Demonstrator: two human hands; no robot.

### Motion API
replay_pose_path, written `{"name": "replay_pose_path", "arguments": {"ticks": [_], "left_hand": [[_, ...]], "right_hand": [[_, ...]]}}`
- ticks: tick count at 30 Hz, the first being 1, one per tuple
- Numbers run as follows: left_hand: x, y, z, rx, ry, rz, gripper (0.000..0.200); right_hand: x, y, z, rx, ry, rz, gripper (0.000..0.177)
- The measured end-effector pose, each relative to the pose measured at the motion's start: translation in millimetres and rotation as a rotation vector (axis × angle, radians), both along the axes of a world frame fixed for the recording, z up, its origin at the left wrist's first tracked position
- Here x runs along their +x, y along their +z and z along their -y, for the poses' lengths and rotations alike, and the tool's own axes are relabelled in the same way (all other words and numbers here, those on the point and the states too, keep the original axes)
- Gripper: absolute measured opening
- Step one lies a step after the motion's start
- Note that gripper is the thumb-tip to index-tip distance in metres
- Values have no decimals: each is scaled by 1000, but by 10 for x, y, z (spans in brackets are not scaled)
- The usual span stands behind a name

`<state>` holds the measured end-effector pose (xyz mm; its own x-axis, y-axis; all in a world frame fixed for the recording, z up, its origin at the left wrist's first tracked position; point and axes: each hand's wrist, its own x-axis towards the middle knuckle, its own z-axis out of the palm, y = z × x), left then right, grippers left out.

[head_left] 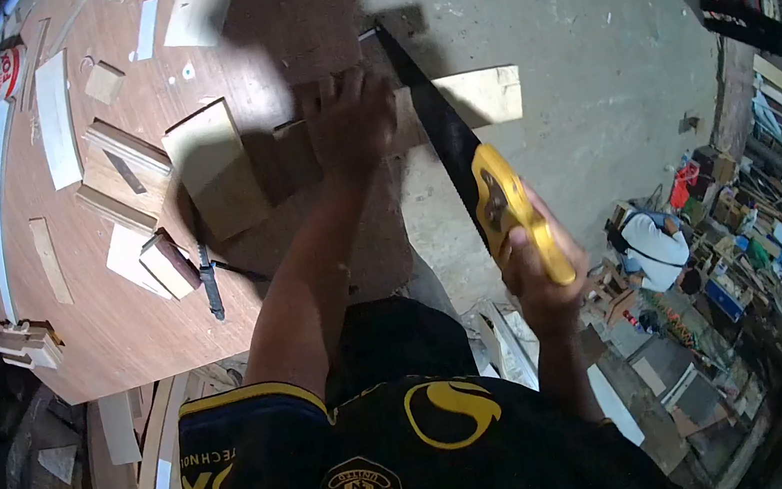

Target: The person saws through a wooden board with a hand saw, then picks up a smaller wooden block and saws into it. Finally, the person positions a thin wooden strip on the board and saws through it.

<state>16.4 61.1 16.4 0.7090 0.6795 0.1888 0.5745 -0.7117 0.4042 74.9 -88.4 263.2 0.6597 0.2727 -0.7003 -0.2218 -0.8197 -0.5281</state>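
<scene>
The right grip (544,287) is closed around the yellow handle of a handsaw (442,125), the thumb showing on its left side and the fingers wrapped to the right. The left grip (352,121) is spread rather than clenched, back upward, its fingers a little parted over a pale plank (487,95) (a heavy shadow hides the fingertips).

The plank is flat, straight-edged wood with a squared end, and it juts past the edge of the counter (127,340) above a scuffed grey floor (581,24). It lies under the left grip and ahead of the right one. The saw's long, dark metal blade narrows toward its tip, teeth facing left, and crosses the plank just right of the left grip; I cannot tell whether the teeth bite the wood.

The counter has a smooth reddish-brown top. Left of the left grip rests a broad, light board (216,169), partly in shadow, with ridged wooden strips (126,147) beyond it and a slim tool with a dark handle (213,293) nearer the person.
</scene>
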Motion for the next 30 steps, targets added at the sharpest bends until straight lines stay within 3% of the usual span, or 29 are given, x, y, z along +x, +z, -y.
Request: {"name": "replay_pose_path", "arguments": {"ticks": [2,5,7,13,14,17,18,20,23,24,26,30], "left_hand": [[75,-65,4,128,111,54,18],[96,-103,14,66,113,14,17],[87,-57,-5,20,93,10,16],[10,-62,35,-45,107,102,17],[13,-29,24,-116,85,101,22],[-94,-85,-22,-142,-70,98,27],[-140,-55,-38,-130,-73,99,27],[-236,18,-73,-166,-322,10,42],[-369,106,-182,-140,-507,41,59],[-388,64,-196,-134,-511,41,59],[-423,-49,-216,89,-599,-196,70],[-438,48,-222,-130,-567,-56,73]], "right_hand": [[-114,-252,305,105,73,131,43],[-309,-403,404,222,385,534,45],[-467,-414,563,185,146,319,44],[-352,-491,579,314,163,266,47],[-385,-461,550,283,43,144,48],[-379,-465,414,315,190,331,48],[-341,-404,373,304,18,184,48],[-271,-396,395,327,16,174,48],[-193,-405,419,418,86,228,47],[-180,-354,392,345,50,146,47],[-176,-373,393,276,9,57,46],[-230,-488,460,399,130,238,48]]}}
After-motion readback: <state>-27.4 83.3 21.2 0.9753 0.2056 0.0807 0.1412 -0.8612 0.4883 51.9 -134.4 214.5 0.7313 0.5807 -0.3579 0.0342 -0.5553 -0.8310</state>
